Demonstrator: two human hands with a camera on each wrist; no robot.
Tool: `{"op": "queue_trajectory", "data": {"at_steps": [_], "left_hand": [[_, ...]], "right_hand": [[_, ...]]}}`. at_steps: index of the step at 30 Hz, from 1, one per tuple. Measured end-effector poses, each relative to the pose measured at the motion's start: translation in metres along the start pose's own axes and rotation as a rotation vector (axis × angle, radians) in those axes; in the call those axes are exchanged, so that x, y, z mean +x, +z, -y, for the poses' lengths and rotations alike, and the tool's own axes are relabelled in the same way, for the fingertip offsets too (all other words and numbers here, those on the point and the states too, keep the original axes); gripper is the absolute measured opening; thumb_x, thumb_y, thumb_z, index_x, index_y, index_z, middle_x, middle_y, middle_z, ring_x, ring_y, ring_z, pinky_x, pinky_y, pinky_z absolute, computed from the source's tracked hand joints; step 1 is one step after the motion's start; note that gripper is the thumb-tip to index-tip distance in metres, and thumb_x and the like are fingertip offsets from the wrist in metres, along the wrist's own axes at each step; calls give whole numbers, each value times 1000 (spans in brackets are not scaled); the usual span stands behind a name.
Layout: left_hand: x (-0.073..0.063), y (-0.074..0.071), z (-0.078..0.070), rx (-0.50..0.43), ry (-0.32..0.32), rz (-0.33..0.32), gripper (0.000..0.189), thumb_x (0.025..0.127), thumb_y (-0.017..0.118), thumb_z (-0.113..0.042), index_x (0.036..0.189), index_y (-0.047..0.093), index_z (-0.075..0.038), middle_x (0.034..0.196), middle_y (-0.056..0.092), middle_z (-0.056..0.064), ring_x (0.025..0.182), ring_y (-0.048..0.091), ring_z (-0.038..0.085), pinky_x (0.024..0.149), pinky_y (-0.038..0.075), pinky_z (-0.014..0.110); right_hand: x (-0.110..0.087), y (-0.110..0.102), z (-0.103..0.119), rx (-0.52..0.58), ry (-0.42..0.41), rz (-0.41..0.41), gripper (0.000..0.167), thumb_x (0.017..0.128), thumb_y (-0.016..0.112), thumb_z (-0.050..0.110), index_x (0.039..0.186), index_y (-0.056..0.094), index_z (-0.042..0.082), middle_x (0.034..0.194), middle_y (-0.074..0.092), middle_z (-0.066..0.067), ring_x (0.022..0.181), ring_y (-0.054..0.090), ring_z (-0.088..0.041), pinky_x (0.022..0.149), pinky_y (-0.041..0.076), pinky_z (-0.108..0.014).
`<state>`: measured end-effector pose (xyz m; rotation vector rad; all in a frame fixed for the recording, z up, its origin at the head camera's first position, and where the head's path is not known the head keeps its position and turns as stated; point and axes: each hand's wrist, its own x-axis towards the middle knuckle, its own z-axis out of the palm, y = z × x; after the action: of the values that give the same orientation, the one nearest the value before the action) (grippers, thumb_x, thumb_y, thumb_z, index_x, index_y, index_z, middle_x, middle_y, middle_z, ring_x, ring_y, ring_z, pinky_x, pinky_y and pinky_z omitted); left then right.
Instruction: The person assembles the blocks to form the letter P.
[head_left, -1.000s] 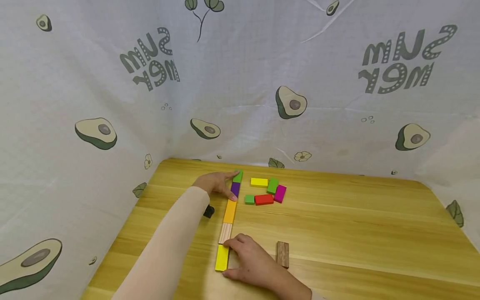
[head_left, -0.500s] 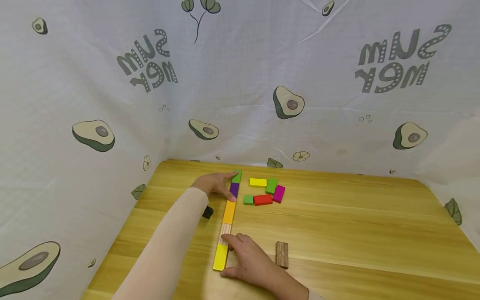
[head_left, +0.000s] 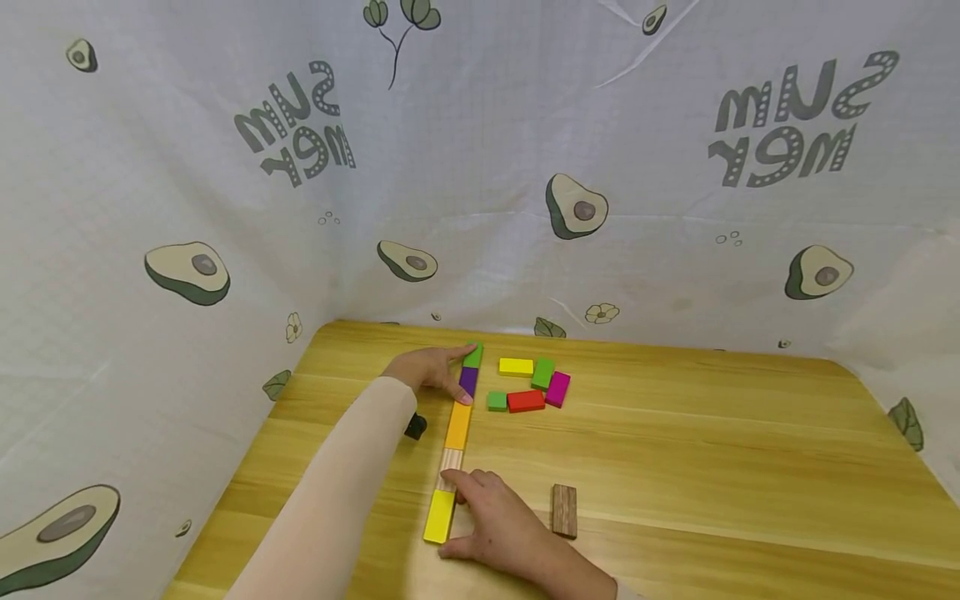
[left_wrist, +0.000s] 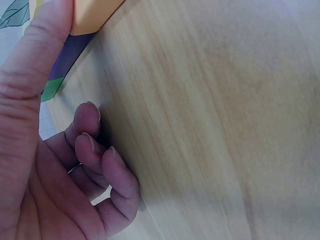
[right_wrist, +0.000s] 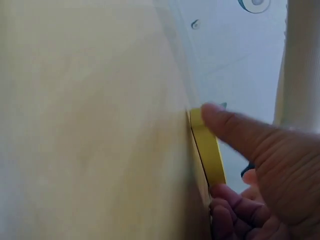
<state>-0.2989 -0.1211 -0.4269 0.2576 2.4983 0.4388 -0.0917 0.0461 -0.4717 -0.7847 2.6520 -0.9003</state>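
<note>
In the head view a row of blocks runs away from me: a yellow block [head_left: 439, 517], a pale striped wooden block [head_left: 452, 460], an orange block [head_left: 458, 425], a purple block [head_left: 468, 382] and a green block [head_left: 474, 356]. My left hand [head_left: 429, 368] spans the far part, its index finger extended to the green block and its thumb on the orange one near the purple. Its other fingers curl loosely in the left wrist view. My right hand [head_left: 504, 518] holds the yellow block lengthwise, thumb at the near end, index finger reaching the pale block.
Right of the row lie a yellow block [head_left: 516, 367], two green blocks [head_left: 543, 374], a red block [head_left: 527, 401] and a magenta block [head_left: 558, 389]. A brown wooden block [head_left: 565, 511] lies beyond the right hand. Patterned cloth [head_left: 480, 167] rises behind the table [head_left: 712, 450].
The near yellow block has shifted slightly left, and the right index finger has slid onto the pale block. My left hand has stayed in place.
</note>
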Motion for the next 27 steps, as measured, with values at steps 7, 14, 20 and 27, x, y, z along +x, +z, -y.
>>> {"op": "queue_trajectory", "data": {"at_steps": [7, 14, 20, 27], "left_hand": [[-1, 1, -1, 14, -4, 9, 111, 68, 86, -65, 156, 19, -60, 171, 26, 5, 155, 28, 39, 122, 29, 64], [5, 1, 1, -5, -17, 9, 113, 65, 88, -64, 155, 19, -60, 171, 25, 5, 156, 26, 39, 124, 26, 62], [12, 3, 2, -21, -12, 36, 114, 65, 88, -63, 156, 19, -60, 172, 23, 5, 157, 23, 37, 126, 23, 61], [10, -1, 1, -7, -15, 27, 114, 65, 88, -64, 156, 19, -60, 171, 24, 4, 157, 24, 37, 125, 24, 61]], "right_hand": [[12, -43, -21, 27, 100, -155, 67, 90, 77, 46, 145, 55, 14, 107, 68, 3, 93, 61, -10, 82, 57, -33], [57, -102, -82, -257, 246, -351, 47, 97, 71, 33, 137, 63, 9, 118, 68, -14, 110, 60, -34, 96, 53, -50], [88, -124, -117, -451, 259, -204, 46, 97, 71, 35, 135, 66, 9, 122, 68, -16, 112, 55, -35, 98, 44, -47], [120, -130, -129, -382, 249, -203, 37, 99, 68, 35, 124, 71, 8, 111, 75, -10, 115, 60, -34, 105, 39, -50]]}}
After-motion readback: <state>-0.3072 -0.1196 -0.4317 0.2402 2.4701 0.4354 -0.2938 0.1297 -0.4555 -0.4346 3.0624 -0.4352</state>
